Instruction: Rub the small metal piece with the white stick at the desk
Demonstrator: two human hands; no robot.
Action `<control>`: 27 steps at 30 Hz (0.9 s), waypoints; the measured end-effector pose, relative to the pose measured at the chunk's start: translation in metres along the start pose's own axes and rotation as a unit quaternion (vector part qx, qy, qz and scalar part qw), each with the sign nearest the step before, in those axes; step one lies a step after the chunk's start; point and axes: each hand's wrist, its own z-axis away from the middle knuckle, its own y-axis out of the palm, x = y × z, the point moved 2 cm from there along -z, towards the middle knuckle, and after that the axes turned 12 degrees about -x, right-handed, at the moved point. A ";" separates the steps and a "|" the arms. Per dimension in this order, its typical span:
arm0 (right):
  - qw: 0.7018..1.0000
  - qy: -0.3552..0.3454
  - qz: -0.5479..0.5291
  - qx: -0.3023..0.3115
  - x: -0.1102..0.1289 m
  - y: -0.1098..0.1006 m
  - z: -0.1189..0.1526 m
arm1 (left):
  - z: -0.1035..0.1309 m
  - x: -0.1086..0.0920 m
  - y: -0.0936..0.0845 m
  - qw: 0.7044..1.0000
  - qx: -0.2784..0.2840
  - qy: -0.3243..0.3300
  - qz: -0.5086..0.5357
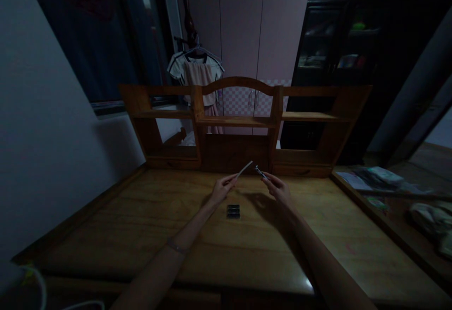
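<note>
My left hand (223, 188) is closed on the lower end of a thin pale stick (245, 168), which slants up to the right. In my right hand (277, 188), the fingers pinch a short, slim, dark tool with a shiny metal tip (260, 172); its exact kind is too small to make out. The tool's tip points up and left toward the stick's upper end, with a small gap between them. Both hands are above the wooden desk (151, 234). Between my forearms, a small dark rectangular case (233, 211) with light bars across it lies on the desktop.
A wooden shelf unit (236, 121) lines the desk's back edge. Papers and a dark bundle (379, 178) lie beyond the right edge, with crumpled cloth (432, 220) nearer. A wall (45, 126) bounds the left side. A white cable (42, 282) is at lower left.
</note>
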 end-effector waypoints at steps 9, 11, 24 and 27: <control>1.000 0.013 -0.017 0.000 -0.005 0.000 -0.002 | -0.002 0.011 0.000 0.997 0.021 -0.064 0.027; 1.000 0.011 -0.015 0.002 -0.007 0.001 -0.003 | -0.002 0.011 0.000 0.997 0.029 -0.058 0.033; 0.997 0.037 -0.056 0.025 -0.006 0.002 -0.003 | -0.001 0.015 0.002 0.995 0.049 -0.082 0.017; 0.995 0.039 -0.081 0.034 -0.008 0.002 -0.004 | -0.002 0.016 0.002 0.994 0.040 -0.091 0.033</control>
